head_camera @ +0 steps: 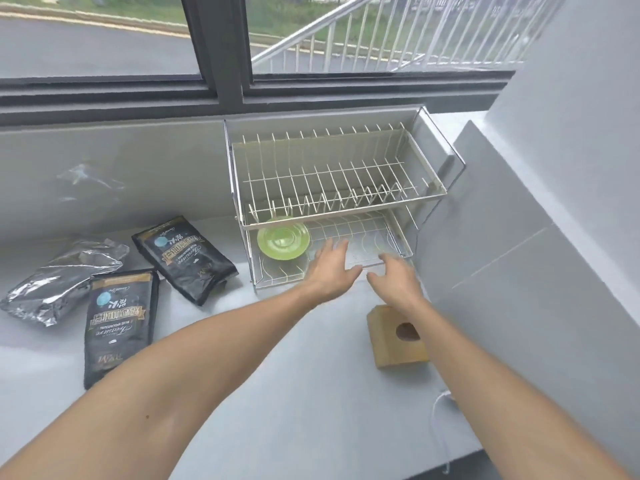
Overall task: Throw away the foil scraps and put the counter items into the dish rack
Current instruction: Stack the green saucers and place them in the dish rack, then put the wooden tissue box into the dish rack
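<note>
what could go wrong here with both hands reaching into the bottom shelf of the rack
The left hand and right hand seem to hold a clear tray at the lower tier of the dish rack; pushed left, it could knock the green plate. The right forearm passes just over the wooden block and might nudge it. The upper tier's wires hang low, so knuckles could catch.

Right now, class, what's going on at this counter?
A person reaches both hands, left hand and right hand, toward the lower tier of the dish rack, both open and holding nothing. A green plate already sits there. Two black bags, a foil pack and a wooden block remain on the counter.
</note>
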